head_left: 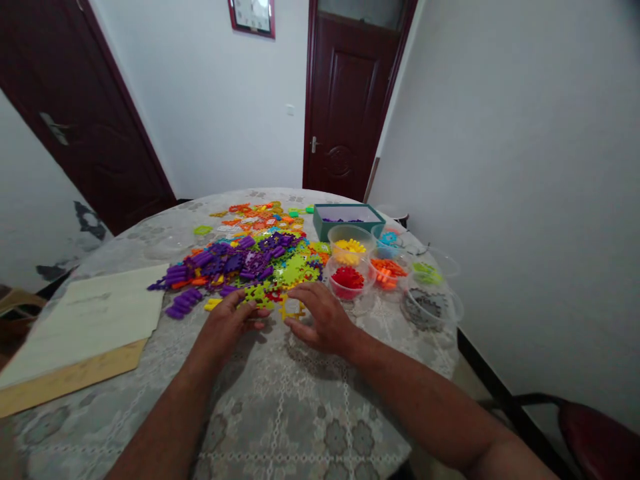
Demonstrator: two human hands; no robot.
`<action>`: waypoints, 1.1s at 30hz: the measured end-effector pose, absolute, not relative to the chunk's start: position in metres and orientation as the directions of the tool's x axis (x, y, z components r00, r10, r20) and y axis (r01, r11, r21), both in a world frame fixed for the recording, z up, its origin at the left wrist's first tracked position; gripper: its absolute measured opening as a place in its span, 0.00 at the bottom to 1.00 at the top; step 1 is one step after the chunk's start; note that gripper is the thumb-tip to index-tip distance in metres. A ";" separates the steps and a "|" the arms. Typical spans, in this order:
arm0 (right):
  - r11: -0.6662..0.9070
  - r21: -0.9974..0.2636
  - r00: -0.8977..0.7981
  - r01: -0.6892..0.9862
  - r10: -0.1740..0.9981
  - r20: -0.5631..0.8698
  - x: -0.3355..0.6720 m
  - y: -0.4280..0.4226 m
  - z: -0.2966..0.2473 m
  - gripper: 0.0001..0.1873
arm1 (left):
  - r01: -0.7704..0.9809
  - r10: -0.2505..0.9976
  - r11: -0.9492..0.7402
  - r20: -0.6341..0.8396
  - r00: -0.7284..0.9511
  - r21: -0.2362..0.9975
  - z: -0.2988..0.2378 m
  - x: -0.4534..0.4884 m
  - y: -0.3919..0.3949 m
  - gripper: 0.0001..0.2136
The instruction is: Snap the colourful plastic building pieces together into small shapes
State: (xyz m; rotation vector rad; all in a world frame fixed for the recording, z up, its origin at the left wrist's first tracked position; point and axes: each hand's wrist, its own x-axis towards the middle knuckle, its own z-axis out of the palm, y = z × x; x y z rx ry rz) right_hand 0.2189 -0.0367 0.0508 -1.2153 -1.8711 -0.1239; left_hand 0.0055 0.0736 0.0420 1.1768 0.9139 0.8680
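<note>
ur L hand [226, 325] has fingers loosely spread by near green pcs [257, 295]; ur R hand [323, 317] curls round yellow pc [283, 309], can't tell if pinching

the toy piece [283, 308] is yellow, the tablecloth [280, 413] grey and floral.

White walls [500, 167], two dark red doors [350, 87]

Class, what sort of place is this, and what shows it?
Probably a room in a home: the patterned tablecloth, dark red panelled door and hanging wall frame suggest it.
</note>
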 end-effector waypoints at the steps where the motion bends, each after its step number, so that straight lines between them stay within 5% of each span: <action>1: 0.499 -0.352 -0.122 0.791 0.694 0.710 0.221 -0.036 0.051 0.24 | -0.075 0.907 0.180 -0.137 0.398 0.981 0.041 0.006 0.073 0.17; 18: 0.469 -0.375 -0.125 0.800 0.741 0.660 0.228 -0.031 0.030 0.33 | -0.138 0.826 0.281 -0.166 0.539 0.950 0.047 0.012 0.057 0.16; 33: 0.519 -0.409 -0.170 0.751 0.750 0.639 0.215 -0.032 0.025 0.34 | -0.018 0.804 0.148 -0.110 0.585 0.989 0.038 0.019 0.052 0.24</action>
